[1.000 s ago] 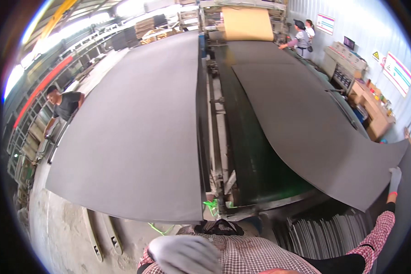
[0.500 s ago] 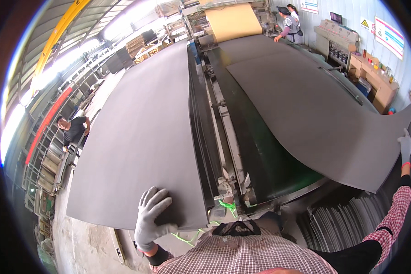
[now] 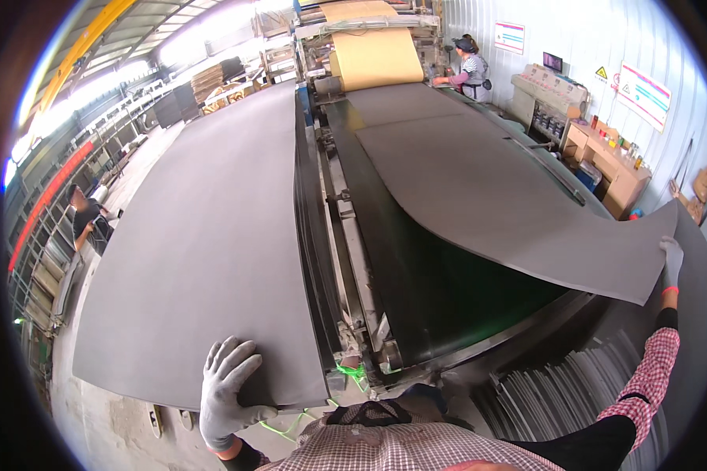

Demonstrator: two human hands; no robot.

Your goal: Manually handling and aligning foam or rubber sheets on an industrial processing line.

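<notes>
A wide, curved view down the front of a worker in a checked shirt, both hands gloved and set far apart. At the right of the frame, the right hand [image 3: 672, 255] is closed on the near right corner of a large grey sheet [image 3: 518, 188]; the thumb's place under it cannot be made out. At the lower left, the left hand [image 3: 226, 396] has its fingers spread, palm down over the near edge of a stack of similar sheets [image 3: 196, 235], gripping nothing. The held sheet runs from that corner back toward the top centre, over a dark green belt [image 3: 448, 306]. The work looks only partly done: the sheet's near end is raised and its left edge curves clear of the belt, while its far part lies flat. A straight line crosses the grey material there; whether it is cut through is unclear. The stack at left is already several layers deep, and the held sheet is not on it. Thin grey strips [image 3: 558, 396] stand packed at the lower right. A co-worker [image 3: 470, 69] stands at the upper right, another person [image 3: 90, 224] at the left edge.
</notes>
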